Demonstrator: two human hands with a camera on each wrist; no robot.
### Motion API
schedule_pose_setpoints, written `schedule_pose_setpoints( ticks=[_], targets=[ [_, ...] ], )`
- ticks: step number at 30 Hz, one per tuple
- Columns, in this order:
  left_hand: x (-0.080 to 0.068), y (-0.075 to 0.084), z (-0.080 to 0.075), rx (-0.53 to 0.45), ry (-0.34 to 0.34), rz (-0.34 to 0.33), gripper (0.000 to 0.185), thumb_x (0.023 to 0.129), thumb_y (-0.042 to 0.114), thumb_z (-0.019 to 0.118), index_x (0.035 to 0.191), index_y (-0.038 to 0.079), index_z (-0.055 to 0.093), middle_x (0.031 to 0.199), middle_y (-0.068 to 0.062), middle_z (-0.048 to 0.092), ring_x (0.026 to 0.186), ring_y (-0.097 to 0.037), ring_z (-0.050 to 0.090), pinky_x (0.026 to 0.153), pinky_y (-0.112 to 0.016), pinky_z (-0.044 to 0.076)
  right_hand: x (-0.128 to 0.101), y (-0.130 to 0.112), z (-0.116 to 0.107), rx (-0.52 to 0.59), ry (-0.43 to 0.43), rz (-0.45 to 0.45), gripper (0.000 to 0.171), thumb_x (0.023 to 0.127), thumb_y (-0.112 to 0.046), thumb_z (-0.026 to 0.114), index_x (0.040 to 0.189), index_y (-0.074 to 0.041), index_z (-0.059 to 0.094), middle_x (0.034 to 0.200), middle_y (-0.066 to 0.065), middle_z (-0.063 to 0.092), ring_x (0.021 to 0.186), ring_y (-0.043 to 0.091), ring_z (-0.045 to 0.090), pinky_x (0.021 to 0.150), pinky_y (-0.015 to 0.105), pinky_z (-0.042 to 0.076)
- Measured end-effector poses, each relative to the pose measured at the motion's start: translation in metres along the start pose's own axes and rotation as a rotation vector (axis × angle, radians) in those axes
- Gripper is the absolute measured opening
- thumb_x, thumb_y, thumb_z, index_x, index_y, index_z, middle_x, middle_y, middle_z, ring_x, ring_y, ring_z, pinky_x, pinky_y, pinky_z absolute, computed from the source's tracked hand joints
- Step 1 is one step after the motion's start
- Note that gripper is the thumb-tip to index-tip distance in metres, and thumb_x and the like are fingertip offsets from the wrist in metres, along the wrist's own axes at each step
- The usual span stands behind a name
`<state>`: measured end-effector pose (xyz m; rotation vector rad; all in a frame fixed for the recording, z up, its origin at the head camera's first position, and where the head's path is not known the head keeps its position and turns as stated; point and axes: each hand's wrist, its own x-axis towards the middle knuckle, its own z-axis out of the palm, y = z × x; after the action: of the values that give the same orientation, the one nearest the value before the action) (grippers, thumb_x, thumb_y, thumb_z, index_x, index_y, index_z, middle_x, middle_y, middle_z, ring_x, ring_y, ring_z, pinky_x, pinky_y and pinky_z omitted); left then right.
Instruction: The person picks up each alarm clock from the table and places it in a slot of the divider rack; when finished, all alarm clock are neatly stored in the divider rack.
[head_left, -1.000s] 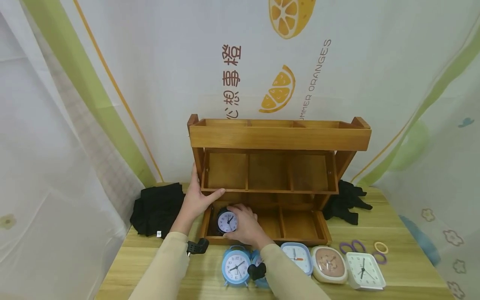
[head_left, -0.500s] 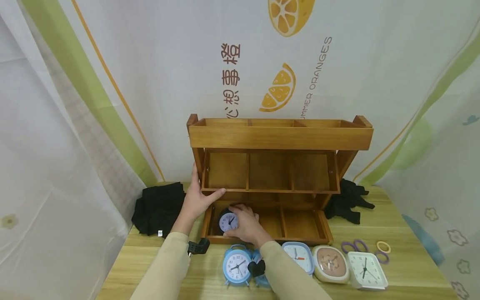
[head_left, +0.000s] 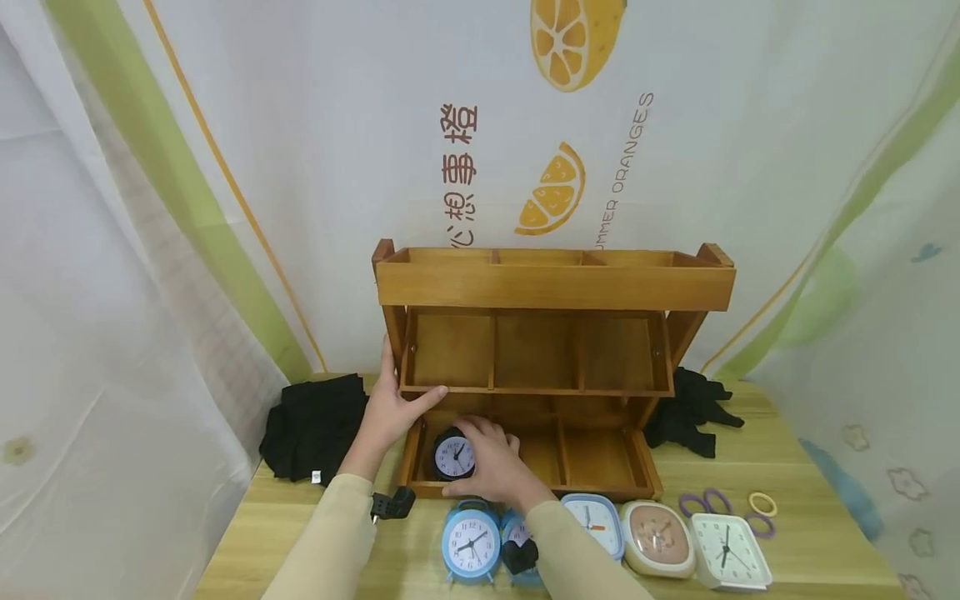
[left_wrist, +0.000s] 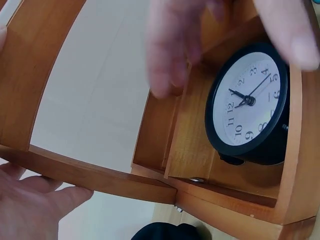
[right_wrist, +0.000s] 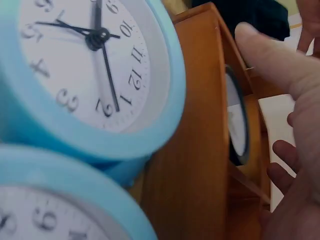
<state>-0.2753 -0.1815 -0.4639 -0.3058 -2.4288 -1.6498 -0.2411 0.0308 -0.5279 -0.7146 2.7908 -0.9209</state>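
Note:
A round black alarm clock (head_left: 454, 457) with a white dial stands tilted back in the left compartment of the wooden rack's (head_left: 555, 279) lowest tray. Around it my right hand (head_left: 491, 462) spreads, thumb low in front and fingers above. The left wrist view shows gaps between those fingers and the clock (left_wrist: 247, 100). At the rack's left side, my left hand (head_left: 390, 417) rests with fingers straight along the outer side and thumb stretched across the front of the middle tray. In the left wrist view its fingers (left_wrist: 70, 200) touch the wooden side post.
Before the rack stand two blue twin-bell-style clocks (head_left: 471, 546), a pale blue square clock (head_left: 595, 521), a cream clock (head_left: 660, 537) and a white square clock (head_left: 729, 550). Purple and yellow rings (head_left: 762, 504) lie at right. Black cloths (head_left: 315, 427) flank the rack.
My right thumb and fingers have spread away from the black clock, which stays in its compartment. The left hand keeps its place on the rack; the head view has tilted slightly.

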Motion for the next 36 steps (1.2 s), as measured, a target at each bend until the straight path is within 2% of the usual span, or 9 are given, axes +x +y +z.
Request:
schedule_pose_setpoints(
  ticks=[6,11,15,20,22,25,29,32,36],
  targets=[
    [-0.001,-0.003,0.001,-0.017,0.000,0.017,0.124,0.089,0.034,0.085,0.162,0.051,-0.013,0.174,-0.001,0.010,0.150,-0.040,0.038,0.116,-0.064,0.034,-0.013,-0.007,-0.005,0.032,0.026,-0.034,0.109,0.077,-0.054,0.090,0.163,-0.017,0.035,0.166,0.012,0.034,0.150,0.038,0.033,0.110,0.077,0.024],
    [0.000,-0.005,0.003,-0.031,0.000,0.021,0.125,0.088,0.032,0.086,0.162,0.051,-0.013,0.175,-0.001,0.009,0.150,-0.040,0.037,0.116,-0.063,0.035,-0.024,-0.014,-0.008,0.077,0.010,-0.042,0.115,0.074,-0.063,0.087,0.166,-0.023,0.030,0.167,0.010,0.033,0.152,0.036,0.031,0.113,0.077,0.021],
    [-0.002,-0.003,0.004,-0.007,0.016,-0.001,0.126,0.088,0.036,0.086,0.163,0.047,-0.014,0.175,-0.002,0.007,0.152,-0.039,0.034,0.117,-0.063,0.034,-0.034,-0.015,-0.010,0.116,-0.035,-0.057,0.108,0.076,-0.067,0.083,0.163,-0.025,0.035,0.162,0.003,0.040,0.148,0.033,0.036,0.114,0.076,0.019],
    [-0.003,-0.001,0.005,0.024,0.052,-0.033,0.129,0.085,0.041,0.088,0.166,0.039,-0.013,0.175,-0.005,0.007,0.153,-0.041,0.031,0.117,-0.063,0.034,-0.047,-0.008,-0.007,0.152,-0.084,-0.084,0.096,0.078,-0.064,0.083,0.157,-0.022,0.046,0.151,-0.004,0.050,0.140,0.030,0.044,0.109,0.072,0.025],
    [-0.003,0.001,0.006,0.036,0.068,-0.048,0.129,0.084,0.045,0.088,0.167,0.038,-0.012,0.175,-0.005,0.008,0.154,-0.041,0.029,0.117,-0.064,0.033,-0.052,-0.005,-0.004,0.140,-0.090,-0.089,0.094,0.078,-0.064,0.083,0.155,-0.023,0.048,0.149,-0.006,0.051,0.136,0.029,0.046,0.105,0.068,0.029],
    [-0.003,0.003,0.006,0.039,0.079,-0.057,0.126,0.085,0.046,0.087,0.165,0.044,-0.010,0.175,-0.003,0.009,0.155,-0.040,0.027,0.118,-0.064,0.032,-0.059,-0.003,0.001,0.101,-0.091,-0.091,0.093,0.077,-0.066,0.084,0.154,-0.026,0.049,0.146,-0.008,0.053,0.131,0.025,0.048,0.097,0.058,0.034],
    [-0.003,0.002,0.006,0.024,0.070,-0.047,0.124,0.086,0.044,0.087,0.164,0.049,-0.009,0.175,0.000,0.010,0.154,-0.038,0.029,0.119,-0.062,0.032,-0.071,-0.002,0.006,0.022,-0.070,-0.119,0.095,0.074,-0.067,0.085,0.153,-0.028,0.051,0.145,-0.009,0.054,0.127,0.021,0.049,0.089,0.048,0.034],
    [-0.004,0.000,0.006,0.019,0.067,-0.048,0.123,0.086,0.043,0.087,0.164,0.049,-0.008,0.174,0.000,0.011,0.154,-0.038,0.031,0.118,-0.062,0.032,-0.080,-0.004,0.011,-0.056,-0.045,-0.149,0.096,0.073,-0.066,0.085,0.154,-0.029,0.051,0.147,-0.007,0.054,0.124,0.021,0.051,0.087,0.047,0.036],
    [-0.003,0.000,0.007,0.003,0.065,-0.045,0.122,0.086,0.042,0.087,0.163,0.051,-0.006,0.174,0.001,0.014,0.152,-0.038,0.035,0.118,-0.061,0.034,-0.091,-0.005,0.017,-0.128,-0.039,-0.138,0.094,0.073,-0.066,0.085,0.154,-0.030,0.052,0.147,-0.008,0.054,0.121,0.020,0.051,0.085,0.045,0.037]
  ],
)
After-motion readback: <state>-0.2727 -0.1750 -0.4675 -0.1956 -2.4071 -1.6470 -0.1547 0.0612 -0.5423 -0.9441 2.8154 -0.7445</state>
